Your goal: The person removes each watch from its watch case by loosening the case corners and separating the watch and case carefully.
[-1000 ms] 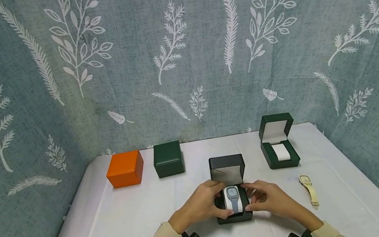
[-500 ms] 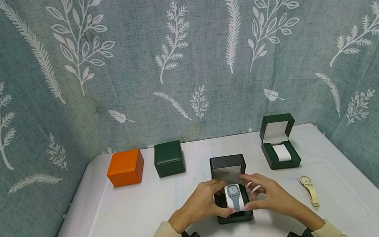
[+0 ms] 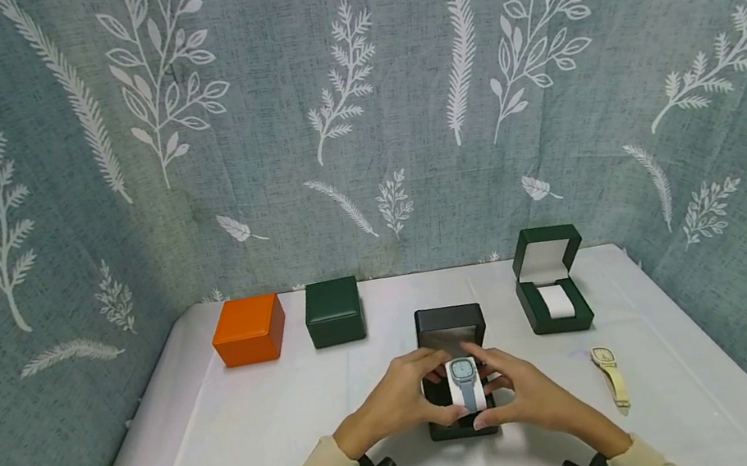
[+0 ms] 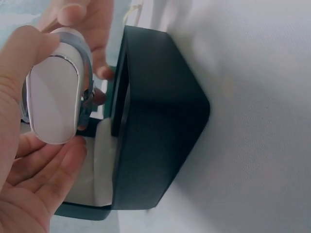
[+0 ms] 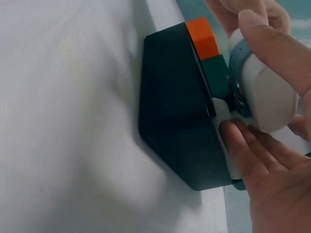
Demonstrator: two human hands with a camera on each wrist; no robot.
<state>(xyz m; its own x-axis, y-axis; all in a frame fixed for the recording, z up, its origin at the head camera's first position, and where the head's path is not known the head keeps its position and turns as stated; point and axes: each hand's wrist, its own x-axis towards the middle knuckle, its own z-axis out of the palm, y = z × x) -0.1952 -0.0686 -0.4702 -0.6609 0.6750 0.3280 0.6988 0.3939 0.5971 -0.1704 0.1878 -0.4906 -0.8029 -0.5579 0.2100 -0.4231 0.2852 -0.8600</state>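
A watch [image 3: 464, 373] with a pale blue strap is wrapped round a white watch cushion [image 4: 53, 99]. My left hand [image 3: 397, 397] pinches one end of the cushion, thumb nearer me and fingers on the far side. At the other end my right hand [image 3: 530, 387] grips it likewise, its thumb [image 5: 277, 48] lying over the cushion. Both wrist views show the cushion raised above the rim of the black watch box [image 3: 449, 318], whose lid stands up behind. Part of the box's inside is hidden by the hands.
A closed orange box [image 3: 248, 330] and a closed green box [image 3: 333, 312] stand at the back left. An open green box [image 3: 537, 318] with a white cushion [image 3: 556, 301] is at the back right. A yellowish watch [image 3: 613, 381] lies right of my right hand.
The cushion with the watch has come up out of the black box and shifted slightly right. My right fingers have moved in round it; the left hand has barely moved.
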